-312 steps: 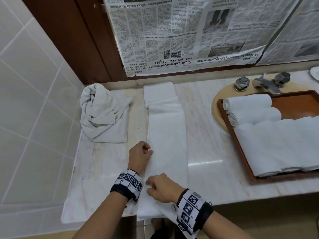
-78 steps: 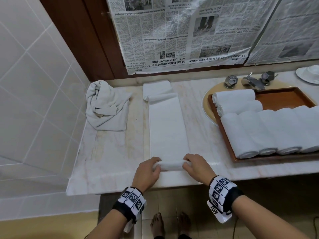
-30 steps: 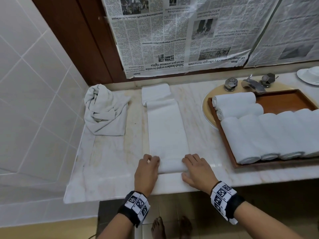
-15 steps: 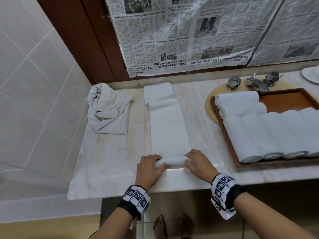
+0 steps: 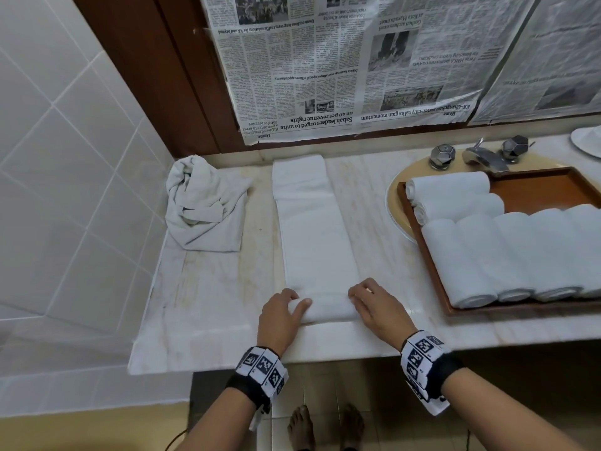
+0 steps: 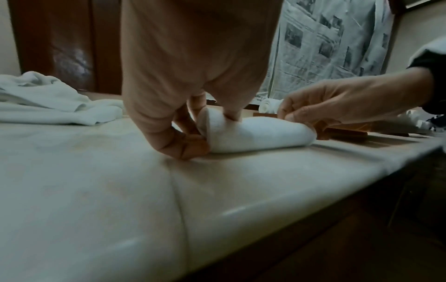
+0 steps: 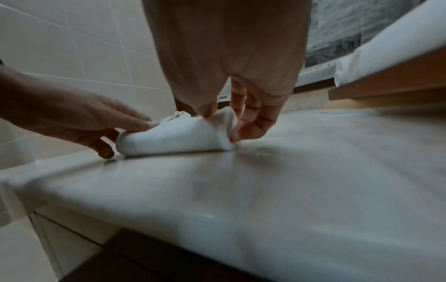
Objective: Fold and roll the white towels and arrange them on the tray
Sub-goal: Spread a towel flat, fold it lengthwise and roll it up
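While pinching the started roll (image 5: pixel 328 309) at both ends, only barely under way! Left hand (image 5: pixel 283 315) curled round the left end, thumb pressed on top, fingertips tucked down against the desk (image 5: pixel 211 304). Right hand (image 5: pixel 377 307) clamped on the right end the same way, thumb over, fingers behind. Sitting close to the front edge of the desk, with the rest of the folded towel (image 5: pixel 317 236) stretched flat toward the wall.

Now the risks. Could go cone-shaped if pushed harder on one side than the other. Looks a touch fatter at one end from the wrist views, though hard to judge through such wide lenses. Could turn slack at the core if gripped too loosely between turns. Might bunch up on reaching the folded-over flap at the far end. Could wander off line toward the crumpled towel (image 5: pixel 205 209) or the tray (image 5: pixel 422 242) if steered crooked.

As for direction: long axis of the flat strip running from desk edge to wall. Long axis of the roll lying square across that, left to right, parallel to the front edge, open ends facing left and right. Plenty of strip left to take up before joining the rolled towels (image 5: pixel 461 258) on the tray, by the look of it.
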The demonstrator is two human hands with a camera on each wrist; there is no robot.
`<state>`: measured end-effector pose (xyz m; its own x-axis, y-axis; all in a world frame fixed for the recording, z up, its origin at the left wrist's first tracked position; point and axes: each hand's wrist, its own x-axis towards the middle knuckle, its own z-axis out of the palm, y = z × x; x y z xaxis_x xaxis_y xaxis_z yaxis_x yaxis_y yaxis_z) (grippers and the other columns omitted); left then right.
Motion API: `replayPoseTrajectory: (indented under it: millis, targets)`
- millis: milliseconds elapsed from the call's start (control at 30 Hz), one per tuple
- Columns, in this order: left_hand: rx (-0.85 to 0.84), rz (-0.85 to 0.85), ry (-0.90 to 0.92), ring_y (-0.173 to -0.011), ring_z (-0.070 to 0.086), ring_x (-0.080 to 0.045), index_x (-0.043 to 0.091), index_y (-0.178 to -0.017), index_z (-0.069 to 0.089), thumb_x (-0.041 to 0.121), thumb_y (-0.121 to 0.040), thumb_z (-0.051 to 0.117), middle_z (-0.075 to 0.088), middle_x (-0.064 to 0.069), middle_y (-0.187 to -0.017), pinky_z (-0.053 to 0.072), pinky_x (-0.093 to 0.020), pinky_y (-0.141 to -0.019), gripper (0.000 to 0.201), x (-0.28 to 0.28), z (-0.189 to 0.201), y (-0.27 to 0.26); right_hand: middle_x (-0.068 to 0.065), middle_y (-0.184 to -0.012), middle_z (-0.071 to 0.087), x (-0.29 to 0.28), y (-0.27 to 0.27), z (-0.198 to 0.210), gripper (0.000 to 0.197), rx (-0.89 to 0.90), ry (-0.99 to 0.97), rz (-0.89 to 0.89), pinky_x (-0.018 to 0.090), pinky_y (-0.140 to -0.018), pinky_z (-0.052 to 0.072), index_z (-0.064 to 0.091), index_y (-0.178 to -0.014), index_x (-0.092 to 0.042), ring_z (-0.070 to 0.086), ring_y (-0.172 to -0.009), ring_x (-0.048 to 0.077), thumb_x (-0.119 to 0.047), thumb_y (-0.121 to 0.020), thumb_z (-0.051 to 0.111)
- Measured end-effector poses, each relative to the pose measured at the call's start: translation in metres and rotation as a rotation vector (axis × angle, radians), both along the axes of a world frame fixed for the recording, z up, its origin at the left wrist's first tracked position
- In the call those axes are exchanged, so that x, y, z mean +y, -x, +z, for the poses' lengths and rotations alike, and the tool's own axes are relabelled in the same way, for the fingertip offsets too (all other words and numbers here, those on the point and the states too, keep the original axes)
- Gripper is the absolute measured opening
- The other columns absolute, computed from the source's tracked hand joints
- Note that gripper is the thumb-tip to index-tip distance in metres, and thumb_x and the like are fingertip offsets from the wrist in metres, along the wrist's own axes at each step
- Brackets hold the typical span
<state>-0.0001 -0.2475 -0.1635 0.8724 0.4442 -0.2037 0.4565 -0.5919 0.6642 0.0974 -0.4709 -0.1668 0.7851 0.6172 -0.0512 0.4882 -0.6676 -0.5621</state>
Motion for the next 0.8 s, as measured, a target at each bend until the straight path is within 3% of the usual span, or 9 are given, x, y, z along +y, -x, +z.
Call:
replayPoseTrajectory:
  millis: [100, 167, 333, 500, 633, 733, 800]
  targets:
    - [-0.042, 0.011, -0.022, -0.095, 0.052, -0.011, 0.029, -0.116, 0.060, 0.048, -0.097, 0.056, 0.046, 0.007, -0.119, 0.039, -0.025, -0.079, 0.027, -0.006, 0.001, 0.007, -0.005, -0.118, 0.051, -0.001, 0.001, 0.005, 0.033, -0.088, 0.116, 0.076, 0.030, -0.067, 0.048, 0.059, -0.119, -0.020, 0.052, -0.103, 0.019, -0.040, -0.092, 0.058]
    - [-0.057, -0.026, -0.053, -0.102, 0.055, -0.011, 0.033, -0.117, 0.062, 0.046, -0.100, 0.051, 0.045, 0.009, -0.123, 0.043, -0.028, -0.078, 0.024, -0.009, -0.001, 0.011, -0.001, -0.120, 0.054, -0.001, 0.003, 0.005, 0.043, -0.132, 0.190, 0.140, 0.028, -0.068, 0.045, 0.060, -0.120, -0.016, 0.053, -0.106, 0.023, -0.037, -0.083, 0.066]
    - [-0.102, -0.195, -0.274, -0.119, 0.042, -0.019, 0.031, -0.117, 0.065, 0.039, -0.097, 0.053, 0.044, 0.008, -0.138, 0.054, -0.037, -0.074, 0.024, -0.012, -0.006, 0.012, -0.003, -0.121, 0.052, 0.002, 0.002, 0.003, 0.039, -0.037, 0.163, 0.080, 0.025, -0.072, 0.044, 0.057, -0.122, -0.015, 0.046, -0.112, 0.017, -0.026, -0.085, 0.061]
    - [-0.017, -0.378, -0.395, -0.126, 0.042, -0.017, 0.033, -0.135, 0.055, 0.069, -0.089, 0.044, 0.042, 0.012, -0.146, 0.052, -0.038, -0.083, 0.059, -0.014, -0.012, 0.016, -0.004, -0.118, 0.051, 0.007, -0.003, 0.005, 0.036, 0.073, 0.118, 0.058, 0.025, -0.083, 0.043, 0.060, -0.119, -0.014, 0.045, -0.110, 0.013, -0.029, -0.087, 0.062]
    - [0.021, -0.419, -0.410, -0.129, 0.046, -0.021, 0.029, -0.143, 0.049, 0.068, -0.089, 0.038, 0.049, 0.007, -0.145, 0.051, -0.039, -0.087, 0.067, -0.014, -0.013, 0.022, -0.007, -0.109, 0.048, 0.006, -0.011, 0.007, 0.034, 0.175, 0.083, 0.061, 0.021, -0.084, 0.033, 0.065, -0.112, -0.013, 0.044, -0.100, 0.011, -0.032, -0.084, 0.068]
    - [0.029, -0.397, -0.334, -0.129, 0.044, -0.020, 0.027, -0.144, 0.049, 0.063, -0.093, 0.047, 0.049, 0.005, -0.142, 0.048, -0.038, -0.095, 0.062, -0.011, -0.010, 0.022, -0.008, -0.102, 0.050, 0.003, -0.015, 0.008, 0.047, 0.249, 0.025, 0.067, 0.021, -0.082, 0.034, 0.068, -0.106, -0.013, 0.050, -0.095, 0.012, -0.049, -0.078, 0.061]
    - [0.025, -0.343, -0.236, -0.128, 0.042, -0.018, 0.026, -0.143, 0.051, 0.060, -0.094, 0.051, 0.049, 0.005, -0.139, 0.044, -0.033, -0.100, 0.060, -0.008, -0.007, 0.020, -0.006, -0.101, 0.053, 0.000, -0.016, 0.007, 0.042, 0.255, 0.015, 0.082, 0.022, -0.081, 0.036, 0.070, -0.109, -0.014, 0.053, -0.094, 0.014, -0.048, -0.087, 0.062]
